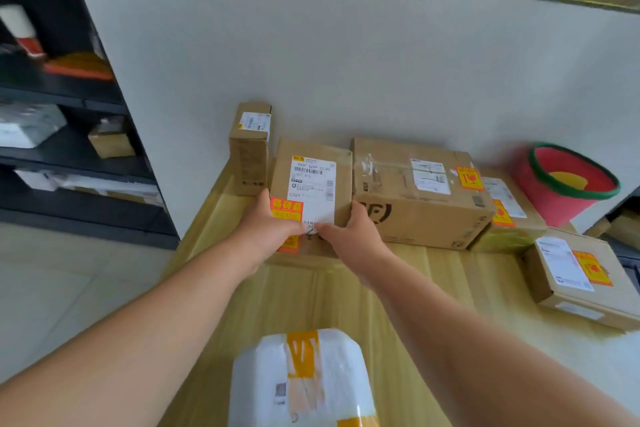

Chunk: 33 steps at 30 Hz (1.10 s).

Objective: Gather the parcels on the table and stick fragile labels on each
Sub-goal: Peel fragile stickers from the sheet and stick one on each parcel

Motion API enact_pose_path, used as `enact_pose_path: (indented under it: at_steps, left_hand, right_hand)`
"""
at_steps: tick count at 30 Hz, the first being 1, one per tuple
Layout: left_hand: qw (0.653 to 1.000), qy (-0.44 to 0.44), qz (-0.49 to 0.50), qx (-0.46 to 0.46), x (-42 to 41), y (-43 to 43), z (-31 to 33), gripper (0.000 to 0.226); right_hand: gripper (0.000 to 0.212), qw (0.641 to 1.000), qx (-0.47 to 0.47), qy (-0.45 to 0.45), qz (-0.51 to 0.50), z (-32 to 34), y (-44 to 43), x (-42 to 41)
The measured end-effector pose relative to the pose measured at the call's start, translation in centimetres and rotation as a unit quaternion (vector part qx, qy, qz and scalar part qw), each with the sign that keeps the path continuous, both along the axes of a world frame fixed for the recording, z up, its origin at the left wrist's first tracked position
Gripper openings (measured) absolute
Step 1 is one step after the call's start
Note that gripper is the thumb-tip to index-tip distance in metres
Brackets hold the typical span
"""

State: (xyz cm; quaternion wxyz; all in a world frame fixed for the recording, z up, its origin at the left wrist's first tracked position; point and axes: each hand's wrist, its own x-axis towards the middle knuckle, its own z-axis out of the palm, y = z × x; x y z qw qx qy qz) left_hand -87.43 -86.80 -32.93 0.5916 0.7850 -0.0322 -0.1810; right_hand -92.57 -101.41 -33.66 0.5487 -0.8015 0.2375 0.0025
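Observation:
A brown cardboard parcel (311, 170) with a white shipping label lies on the wooden table (311, 291) near the wall. An orange fragile label (286, 210) sits at its near left corner. My left hand (268, 229) grips the parcel's left near edge, partly covering that label. My right hand (349, 236) grips the right near edge, thumbs almost meeting on top. A larger box (415, 198) with an orange label stands to the right, touching it. A narrow upright box (250, 149) stands at the left. A white bagged parcel (301, 381) with yellow tape lies nearest me.
Two more labelled boxes sit at the right: one (509, 211) behind the large box, one (581, 274) at the table's right edge. A red bucket (561, 184) with a green rim stands beyond them. Dark shelving (69, 97) with goods fills the left. A white wall backs the table.

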Motion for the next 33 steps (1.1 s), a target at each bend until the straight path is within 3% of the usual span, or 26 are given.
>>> enact_pose_path:
  at_steps: [5, 7, 10, 12, 14, 16, 19, 23, 29, 33]
  left_hand:
    - [0.999, 0.044, -0.022, 0.0, 4.5, 0.5, -5.5, 0.061]
    - [0.997, 0.055, -0.046, 0.004, 5.7, 0.4, -6.9, 0.078]
    - [0.988, 0.059, -0.117, 0.076, 6.3, 0.9, -8.4, 0.124]
    - [0.967, 0.001, -0.171, 0.19, 6.1, 1.6, -9.2, 0.132]
    - [0.922, -0.095, -0.204, 0.314, 5.8, 2.0, -9.8, 0.119]
    - [0.884, -0.197, -0.204, 0.372, 6.0, 2.0, -10.0, 0.093]
    - [0.85, -0.278, -0.189, 0.406, 7.4, 1.3, -10.5, 0.071]
    - [0.824, -0.31, -0.182, 0.438, 10.0, -0.3, -11.1, 0.065]
    - [0.808, -0.331, -0.171, 0.457, 14.2, -2.9, -11.5, 0.064]
    - [0.822, -0.317, -0.166, 0.442, 16.0, -4.1, -11.6, 0.063]
  right_hand:
    - [0.043, 0.999, -0.005, 0.05, 0.002, -4.6, 0.6, 4.7]
    - [0.047, 0.999, -0.011, 0.046, 0.016, -6.1, 0.6, 5.7]
    - [0.087, 0.991, -0.097, 0.052, 0.082, -7.3, 0.7, 5.3]
    - [0.106, 0.955, -0.243, 0.072, 0.152, -7.8, 0.8, 4.3]
    - [0.099, 0.895, -0.391, 0.071, 0.204, -8.2, 1.0, 3.7]
    - [0.084, 0.864, -0.453, 0.06, 0.213, -8.6, 1.0, 3.9]
    - [0.07, 0.862, -0.466, 0.052, 0.192, -9.1, 0.4, 5.4]
    - [0.068, 0.865, -0.468, 0.063, 0.171, -9.4, -0.8, 8.2]
    - [0.071, 0.86, -0.48, 0.1, 0.143, -9.3, -1.4, 12.8]
    - [0.076, 0.864, -0.478, 0.107, 0.118, -9.7, -1.7, 15.2]
